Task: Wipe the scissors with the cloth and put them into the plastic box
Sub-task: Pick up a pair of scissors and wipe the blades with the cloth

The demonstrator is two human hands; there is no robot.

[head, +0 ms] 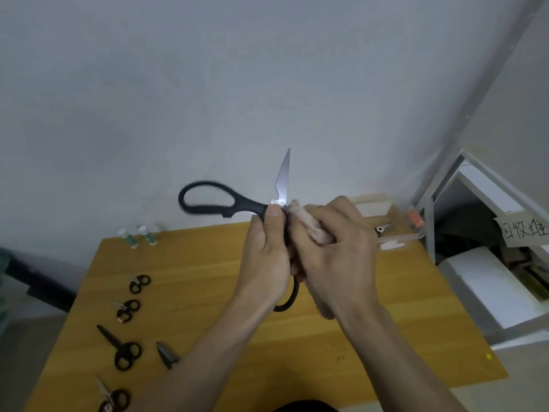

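Left hand [267, 248] grips the open scissors [237, 203], right hand [335, 242] clutches the cloth [312, 227] — a slip risks cutting fingers on the bare blade.

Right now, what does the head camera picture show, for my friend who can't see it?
Two hands hold big black-handled scissors open above a wooden table: the left hand grips them, the right hand holds a pinkish cloth against them. Smaller scissors lie at the table's left.

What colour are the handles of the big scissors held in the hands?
Black. The head view shows the handles of the scissors best.
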